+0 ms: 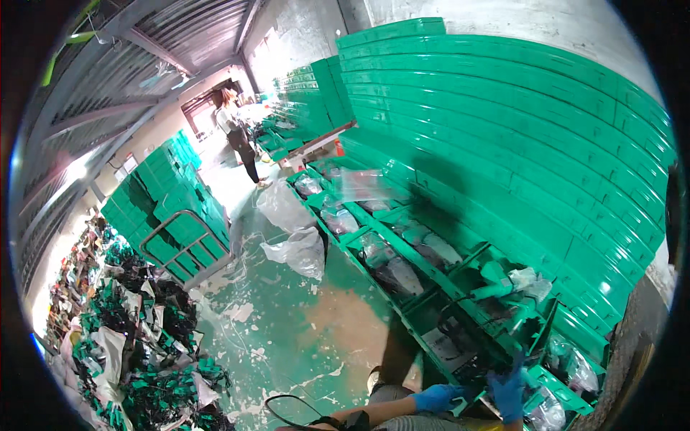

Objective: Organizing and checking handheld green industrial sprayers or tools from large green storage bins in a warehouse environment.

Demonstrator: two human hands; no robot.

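Both my hands wear blue gloves and hover low over the near end of a row of green bins. My left hand points rightward beside the bin edge, its fingertips blurred against the dark bin, so its grip does not show. Close to its right, my right hand points upward with fingers apart and nothing visible in it. Beyond the hands lies a green piece with a white plastic wrap against it. Clear bags of parts fill bins to the right. A grey bundle lies in a dark bin.
Green stacked crates form a wall behind the bins. White plastic bags lie on the floor. At left are a metal trolley, more green stacks and a heap of mixed scrap. A person stands far off.
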